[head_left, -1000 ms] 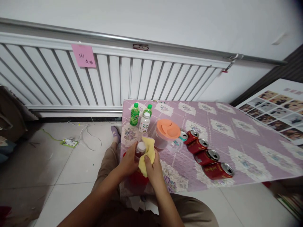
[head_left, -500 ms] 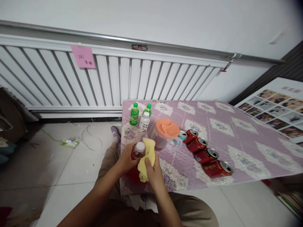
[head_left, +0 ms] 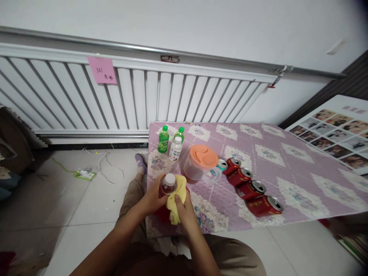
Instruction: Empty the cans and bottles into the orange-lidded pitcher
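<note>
My left hand (head_left: pixel 154 195) is wrapped round a clear bottle (head_left: pixel 168 184) with a white cap, held upright at the near left of the table. A yellow cloth (head_left: pixel 176 203) is bunched in my right hand (head_left: pixel 185 207) and presses against the bottle's right side. Something red (head_left: pixel 164 215) shows beneath my hands, mostly hidden. Just beyond them stand a white bottle (head_left: pixel 175 149) and two green-capped bottles, one (head_left: pixel 163 140) in full view and the other (head_left: pixel 179 134) partly covered. To the right is a clear pitcher (head_left: pixel 193 170) with an orange lid (head_left: pixel 203 156).
Several red cans (head_left: pixel 263 206) run in a slanting row right of the pitcher, with a teal can (head_left: pixel 222 165) at its far end. A flowered cloth covers the table (head_left: pixel 253 143). Behind it is a white radiator (head_left: pixel 201 97). A power strip (head_left: pixel 85 174) lies on the floor.
The yellow cloth has slid slightly down and left along the bottle with my right hand. My left hand keeps its hold; the things on the table stay put.
</note>
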{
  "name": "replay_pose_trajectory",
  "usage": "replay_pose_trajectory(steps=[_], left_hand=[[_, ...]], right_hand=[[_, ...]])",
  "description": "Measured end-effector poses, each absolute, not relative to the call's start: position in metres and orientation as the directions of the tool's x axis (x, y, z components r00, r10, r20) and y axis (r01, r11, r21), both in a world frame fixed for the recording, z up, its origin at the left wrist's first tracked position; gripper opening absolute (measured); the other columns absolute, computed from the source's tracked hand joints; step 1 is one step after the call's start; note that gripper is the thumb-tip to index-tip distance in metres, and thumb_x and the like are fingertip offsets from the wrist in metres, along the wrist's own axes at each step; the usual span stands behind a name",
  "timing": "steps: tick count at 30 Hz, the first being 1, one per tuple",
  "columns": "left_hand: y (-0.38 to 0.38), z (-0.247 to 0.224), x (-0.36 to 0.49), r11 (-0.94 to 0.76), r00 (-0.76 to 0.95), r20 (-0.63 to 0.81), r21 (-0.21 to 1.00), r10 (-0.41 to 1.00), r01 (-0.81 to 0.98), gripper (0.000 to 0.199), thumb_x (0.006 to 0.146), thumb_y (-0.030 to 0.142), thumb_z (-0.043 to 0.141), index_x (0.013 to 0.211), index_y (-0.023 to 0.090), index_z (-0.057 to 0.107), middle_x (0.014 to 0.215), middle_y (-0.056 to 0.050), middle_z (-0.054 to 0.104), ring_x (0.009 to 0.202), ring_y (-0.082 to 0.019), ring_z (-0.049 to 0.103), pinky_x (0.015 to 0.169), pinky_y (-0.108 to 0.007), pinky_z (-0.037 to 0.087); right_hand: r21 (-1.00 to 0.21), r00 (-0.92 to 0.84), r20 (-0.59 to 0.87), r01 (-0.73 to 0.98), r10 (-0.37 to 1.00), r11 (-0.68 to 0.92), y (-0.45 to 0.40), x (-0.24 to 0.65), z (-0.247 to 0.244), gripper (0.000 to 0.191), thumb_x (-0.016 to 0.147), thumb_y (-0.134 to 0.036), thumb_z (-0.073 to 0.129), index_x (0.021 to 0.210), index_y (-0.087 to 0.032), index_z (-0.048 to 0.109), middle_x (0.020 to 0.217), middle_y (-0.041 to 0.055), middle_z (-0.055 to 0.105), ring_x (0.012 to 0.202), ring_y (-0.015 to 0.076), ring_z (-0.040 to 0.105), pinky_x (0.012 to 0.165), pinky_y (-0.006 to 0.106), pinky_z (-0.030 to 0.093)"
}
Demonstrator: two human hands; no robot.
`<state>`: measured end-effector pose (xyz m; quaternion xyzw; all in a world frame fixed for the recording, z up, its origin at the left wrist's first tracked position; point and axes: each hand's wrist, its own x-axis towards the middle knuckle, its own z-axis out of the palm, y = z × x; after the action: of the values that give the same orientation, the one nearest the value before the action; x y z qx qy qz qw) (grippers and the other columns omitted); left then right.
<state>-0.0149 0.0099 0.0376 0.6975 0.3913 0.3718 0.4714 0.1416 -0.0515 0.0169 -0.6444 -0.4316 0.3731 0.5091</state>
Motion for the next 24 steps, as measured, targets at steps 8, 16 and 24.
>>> replay_pose_trajectory(steps=[8,16,24], left_hand=[[0.003,0.027,-0.010,-0.245,0.279,0.170,0.933,0.945,0.262,0.071,0.075,0.026,0.075,0.138,0.022,0.041,0.140,-0.013,0.053,0.128,-0.028,0.056,0.108,-0.046,0.046],[0.000,0.039,-0.005,-0.247,0.287,0.166,0.930,0.943,0.273,0.074,0.072,0.022,0.076,0.136,0.018,0.040,0.135,-0.015,0.057,0.122,-0.029,0.059,0.108,-0.048,0.046],[0.019,0.054,-0.023,-0.291,0.467,0.120,0.904,0.876,0.314,0.079,0.073,0.013,0.069,0.145,0.025,0.039,0.149,-0.011,0.049,0.140,-0.029,0.045,0.119,-0.050,0.034]], right_hand=[[-0.977,0.359,0.059,0.211,0.931,-0.020,-0.059,0.137,0.042,0.056,0.090,-0.041,0.055,0.142,-0.022,0.046,0.116,0.0096,0.070,0.106,0.0258,0.067,0.090,0.042,0.056],[-0.964,0.347,0.043,0.260,0.937,-0.052,-0.054,0.138,0.041,0.058,0.091,-0.043,0.053,0.143,-0.020,0.044,0.128,0.0131,0.063,0.118,0.0263,0.061,0.098,0.044,0.051],[-0.976,0.332,-0.084,0.161,0.939,-0.144,-0.052,0.146,0.018,0.059,0.087,-0.048,0.055,0.135,-0.016,0.049,0.119,0.0131,0.068,0.107,0.0280,0.066,0.092,0.046,0.054]])
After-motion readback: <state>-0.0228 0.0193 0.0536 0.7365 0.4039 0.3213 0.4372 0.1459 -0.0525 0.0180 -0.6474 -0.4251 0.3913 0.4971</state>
